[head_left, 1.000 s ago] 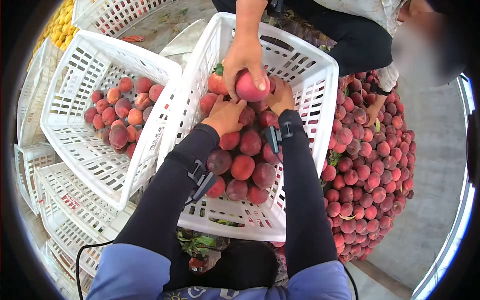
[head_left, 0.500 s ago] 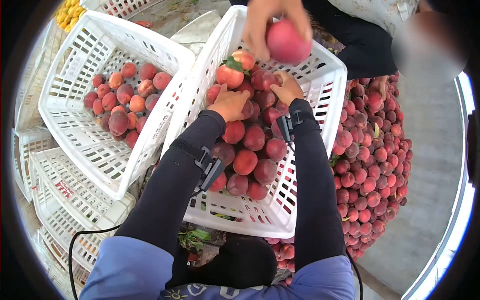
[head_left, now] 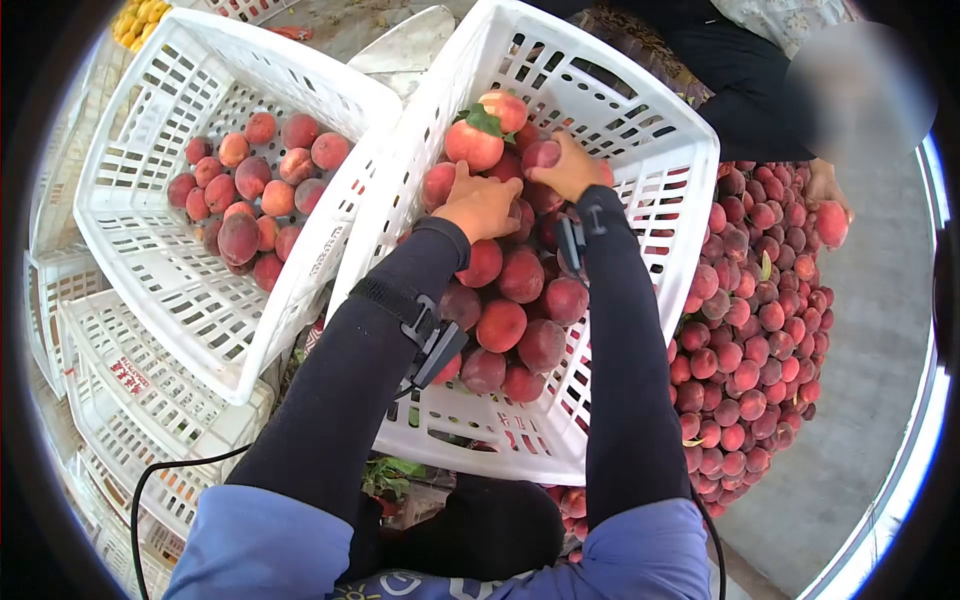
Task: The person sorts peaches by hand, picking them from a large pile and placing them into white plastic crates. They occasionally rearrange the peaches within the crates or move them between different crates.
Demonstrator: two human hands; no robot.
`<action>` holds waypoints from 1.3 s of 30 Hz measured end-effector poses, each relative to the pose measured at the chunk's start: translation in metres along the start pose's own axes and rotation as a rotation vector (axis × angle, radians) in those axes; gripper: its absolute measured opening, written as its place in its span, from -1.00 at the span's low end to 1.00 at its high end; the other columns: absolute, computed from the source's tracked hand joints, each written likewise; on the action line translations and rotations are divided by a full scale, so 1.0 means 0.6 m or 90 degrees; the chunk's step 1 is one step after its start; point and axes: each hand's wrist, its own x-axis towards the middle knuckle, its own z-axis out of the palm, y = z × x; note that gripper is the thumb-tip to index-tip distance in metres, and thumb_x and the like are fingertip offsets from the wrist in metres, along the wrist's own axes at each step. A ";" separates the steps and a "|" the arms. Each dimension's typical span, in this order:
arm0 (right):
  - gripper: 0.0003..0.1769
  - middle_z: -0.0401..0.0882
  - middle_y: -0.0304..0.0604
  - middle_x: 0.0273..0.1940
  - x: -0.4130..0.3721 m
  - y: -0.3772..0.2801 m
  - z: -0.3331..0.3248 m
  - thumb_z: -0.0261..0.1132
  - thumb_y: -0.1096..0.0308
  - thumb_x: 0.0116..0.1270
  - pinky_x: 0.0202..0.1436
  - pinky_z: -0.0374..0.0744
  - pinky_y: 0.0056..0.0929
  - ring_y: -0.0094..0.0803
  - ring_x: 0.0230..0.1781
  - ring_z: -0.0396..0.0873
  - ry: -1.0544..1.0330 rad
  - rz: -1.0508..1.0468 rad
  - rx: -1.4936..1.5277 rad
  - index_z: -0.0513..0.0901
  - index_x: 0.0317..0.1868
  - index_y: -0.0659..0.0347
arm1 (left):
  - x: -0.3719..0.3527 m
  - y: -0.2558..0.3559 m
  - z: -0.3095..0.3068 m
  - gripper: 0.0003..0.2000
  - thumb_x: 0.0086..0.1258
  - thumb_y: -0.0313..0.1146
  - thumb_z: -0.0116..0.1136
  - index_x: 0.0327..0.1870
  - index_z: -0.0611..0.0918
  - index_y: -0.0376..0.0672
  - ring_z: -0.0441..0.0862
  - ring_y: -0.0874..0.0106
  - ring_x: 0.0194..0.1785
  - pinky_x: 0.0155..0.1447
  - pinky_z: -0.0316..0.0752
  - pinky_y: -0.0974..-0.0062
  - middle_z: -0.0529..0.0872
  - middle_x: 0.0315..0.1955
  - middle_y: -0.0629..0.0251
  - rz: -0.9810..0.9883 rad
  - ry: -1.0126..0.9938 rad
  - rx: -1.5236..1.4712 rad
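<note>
Two hands rest on the peaches [head_left: 500,325] heaped in the middle crate [head_left: 640,130]. The left hand [head_left: 483,205] lies on them with fingers together, grip unclear. The right hand [head_left: 570,170] has its fingers pinching a dark peach [head_left: 541,155] near the far wall.

One head-worn camera looked forward and steeply down, close above the person's own forearms [head_left: 375,345]. The left hand [head_left: 485,205] and right hand [head_left: 570,172] sat just above frame centre; the white crate [head_left: 650,140] surrounded the fingers [head_left: 462,180], and a peach heap [head_left: 750,350] lay right of them.
</note>
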 end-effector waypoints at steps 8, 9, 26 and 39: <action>0.07 0.43 0.05 0.29 -0.161 -0.030 -0.038 0.46 -0.12 -0.07 0.35 0.30 -0.05 -0.08 0.31 0.42 -0.293 0.100 0.045 0.22 0.43 0.08 | 0.002 -0.005 -0.006 -0.51 0.24 -0.02 0.20 0.14 0.48 -0.02 0.61 0.13 0.08 0.39 0.08 -0.13 0.70 -0.08 0.12 0.008 -0.062 -0.035; 0.08 0.36 0.03 0.36 -0.173 -0.044 -0.045 0.44 -0.11 -0.05 0.40 0.22 -0.02 -0.10 0.37 0.36 -0.302 0.107 -0.009 0.17 0.46 0.05 | -0.001 -0.005 -0.001 -0.51 0.24 -0.02 0.20 0.14 0.48 -0.02 0.61 0.13 0.08 0.39 0.08 -0.13 0.70 -0.08 0.12 0.009 -0.064 -0.034; -0.20 0.45 0.02 0.29 -0.162 -0.049 -0.056 0.27 -0.08 0.16 0.35 0.37 -0.17 -0.05 0.30 0.43 -0.051 0.068 0.130 0.37 0.37 0.10 | 0.034 0.016 -0.042 -0.70 0.15 -0.22 0.24 -0.13 0.64 -0.17 0.63 0.06 -0.07 0.00 0.53 0.14 0.69 -0.28 0.07 -0.010 0.336 -0.077; -0.49 0.62 -0.01 0.08 -0.163 -0.068 0.020 0.15 0.01 0.27 0.19 0.46 -0.03 0.03 0.09 0.57 -0.006 0.160 0.151 0.55 0.20 -0.01 | 0.070 -0.062 -0.028 -0.34 -0.10 -0.28 0.48 0.07 0.42 -0.23 0.57 0.07 0.05 0.06 0.55 0.20 0.60 -0.03 0.02 -0.022 0.307 0.265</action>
